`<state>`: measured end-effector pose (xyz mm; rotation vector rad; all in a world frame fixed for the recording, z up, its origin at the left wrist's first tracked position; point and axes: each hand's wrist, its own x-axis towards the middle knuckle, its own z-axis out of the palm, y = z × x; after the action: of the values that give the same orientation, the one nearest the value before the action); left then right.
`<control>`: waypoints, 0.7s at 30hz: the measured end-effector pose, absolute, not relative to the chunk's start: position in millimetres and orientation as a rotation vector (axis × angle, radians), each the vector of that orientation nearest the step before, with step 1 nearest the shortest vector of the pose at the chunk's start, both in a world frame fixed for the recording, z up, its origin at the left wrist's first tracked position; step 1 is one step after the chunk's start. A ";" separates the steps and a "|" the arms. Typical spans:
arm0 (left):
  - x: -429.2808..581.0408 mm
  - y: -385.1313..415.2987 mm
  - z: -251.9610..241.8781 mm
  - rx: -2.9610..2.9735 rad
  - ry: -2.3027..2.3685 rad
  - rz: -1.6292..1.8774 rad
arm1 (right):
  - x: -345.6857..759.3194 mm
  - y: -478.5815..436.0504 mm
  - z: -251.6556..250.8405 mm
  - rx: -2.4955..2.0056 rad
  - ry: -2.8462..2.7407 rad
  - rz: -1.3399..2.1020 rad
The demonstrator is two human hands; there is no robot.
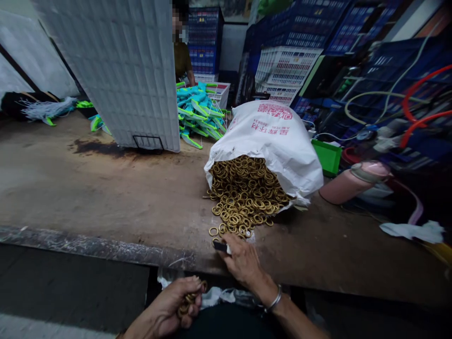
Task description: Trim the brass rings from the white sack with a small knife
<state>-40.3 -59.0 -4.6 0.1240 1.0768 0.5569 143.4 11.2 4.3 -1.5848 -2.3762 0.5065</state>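
A white sack (278, 136) with red print lies on its side on the wooden table, its mouth toward me. Brass-coloured rings (243, 193) spill out of it in a heap. My left hand (176, 303), below the table's front edge, is closed around several of these rings. At the near end of the heap my right hand (243, 259), with a bracelet on its wrist, grips a small dark flat piece (221, 246) between thumb and fingers, close to a few loose rings. Part of that piece is hidden by the fingers.
A tall grey ribbed panel (123, 70) stands on the table (106, 197) at the left. Behind it are green and blue pieces (201, 110) and a person (183, 59). To the right are a green tray (326, 157), a pink bottle (353, 181) and hoses. Crates (289, 66) stack behind.
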 end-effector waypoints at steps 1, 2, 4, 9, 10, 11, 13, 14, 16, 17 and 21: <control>-39.3 -58.6 -10.4 0.020 1.096 0.579 | 139.3 7.0 1.5 -1.596 -2.397 0.481; -37.6 -57.4 -15.3 -0.078 1.116 0.604 | 135.6 3.7 -1.2 -1.631 -2.401 0.438; -32.2 -54.0 -22.4 -0.231 1.153 0.644 | 129.7 0.0 -5.4 -1.699 -2.406 0.369; -17.7 -51.3 -30.0 -0.314 1.175 0.738 | 124.0 -0.5 -8.4 -1.754 -2.421 0.298; -16.0 -51.9 -31.0 -0.305 1.149 0.757 | 123.9 -0.6 -8.6 -1.751 -2.428 0.282; -14.8 -52.6 -31.8 -0.295 1.121 0.776 | 124.0 -0.8 -8.9 -1.742 -2.432 0.266; -13.3 -54.1 -33.3 -0.272 1.081 0.804 | 125.2 -0.7 -10.3 -1.714 -2.431 0.258; -12.9 -54.9 -33.8 -0.265 1.075 0.818 | 126.2 0.1 -11.1 -1.701 -2.415 0.269; -12.5 -56.9 -34.4 -0.255 1.084 0.839 | 129.3 4.0 -12.9 -1.676 -2.346 0.338; -12.6 -58.4 -34.1 -0.246 1.091 0.850 | 131.4 7.3 -13.6 -1.662 -2.290 0.389; -14.9 -67.7 -25.5 -0.106 1.103 0.844 | 143.1 24.9 -12.7 -1.576 -2.000 0.671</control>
<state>-14.9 -67.7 -25.5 -0.1065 1.1031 0.8444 143.1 24.9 -12.7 -1.5761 -1.9998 0.6707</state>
